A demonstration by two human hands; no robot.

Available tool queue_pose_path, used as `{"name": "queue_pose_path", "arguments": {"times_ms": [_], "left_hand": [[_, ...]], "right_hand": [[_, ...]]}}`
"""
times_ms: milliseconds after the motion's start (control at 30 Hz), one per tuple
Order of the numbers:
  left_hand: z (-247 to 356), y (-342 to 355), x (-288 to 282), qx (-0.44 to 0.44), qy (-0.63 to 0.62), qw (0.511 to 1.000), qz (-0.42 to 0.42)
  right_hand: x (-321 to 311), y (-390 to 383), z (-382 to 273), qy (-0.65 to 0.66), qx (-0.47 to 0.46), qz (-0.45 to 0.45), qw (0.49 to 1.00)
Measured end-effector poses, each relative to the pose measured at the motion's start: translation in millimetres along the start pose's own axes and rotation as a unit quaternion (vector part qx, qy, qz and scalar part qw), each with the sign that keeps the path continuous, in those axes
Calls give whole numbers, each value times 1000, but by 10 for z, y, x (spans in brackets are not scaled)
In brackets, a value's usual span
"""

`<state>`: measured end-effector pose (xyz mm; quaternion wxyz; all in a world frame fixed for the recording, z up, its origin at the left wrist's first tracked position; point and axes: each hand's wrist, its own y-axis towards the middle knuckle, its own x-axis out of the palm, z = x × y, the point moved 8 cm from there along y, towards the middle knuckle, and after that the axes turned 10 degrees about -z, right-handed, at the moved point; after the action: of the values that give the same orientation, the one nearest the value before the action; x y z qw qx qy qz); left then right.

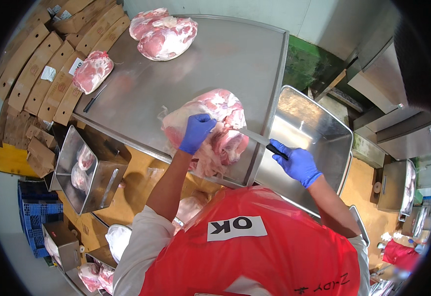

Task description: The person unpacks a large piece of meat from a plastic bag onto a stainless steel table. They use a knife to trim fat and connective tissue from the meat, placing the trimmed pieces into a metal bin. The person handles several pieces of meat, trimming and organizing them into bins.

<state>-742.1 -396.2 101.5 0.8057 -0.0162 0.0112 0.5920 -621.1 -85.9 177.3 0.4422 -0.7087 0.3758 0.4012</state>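
A large piece of raw meat (228, 106), pink with white fat, lies near the front edge of the steel table (215, 59). My left hand (198, 132), in a blue glove, is closed on its upper surface and appears to grip it; the fingertips are hidden. In my right hand (297, 164), also blue-gloved, is a knife (277, 150), held by its black handle. Its blade points left and reaches the meat's right side, where the tip is hard to make out. Loose, stringy fat and trimmings (210, 166) hang at the meat's near side.
More meat (166, 42) sits at the table's far left, with another cut (93, 72) beside a second knife (93, 101). An steel tub (306, 116) adjoins the table's right edge. Stacked cardboard boxes (43, 69) and a steel bin (108, 185) with meat stand left.
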Motion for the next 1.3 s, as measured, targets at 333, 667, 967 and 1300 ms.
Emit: {"name": "queue_pose_path", "arguments": {"times_ms": [333,667,967,1300], "left_hand": [[34,41,24,49,73,996,30],[252,-52,59,177,151,972,34],[4,47,-48,91,-50,994,38],[90,72,-271,77,-110,990,46]], "right_hand": [[-1204,-73,-818,-120,-118,24,985],[-1176,925,-1670,-328,-110,-122,930],[-1371,1821,-1480,-289,-121,-315,896],[127,627,-1,-34,-68,-18,997]]}}
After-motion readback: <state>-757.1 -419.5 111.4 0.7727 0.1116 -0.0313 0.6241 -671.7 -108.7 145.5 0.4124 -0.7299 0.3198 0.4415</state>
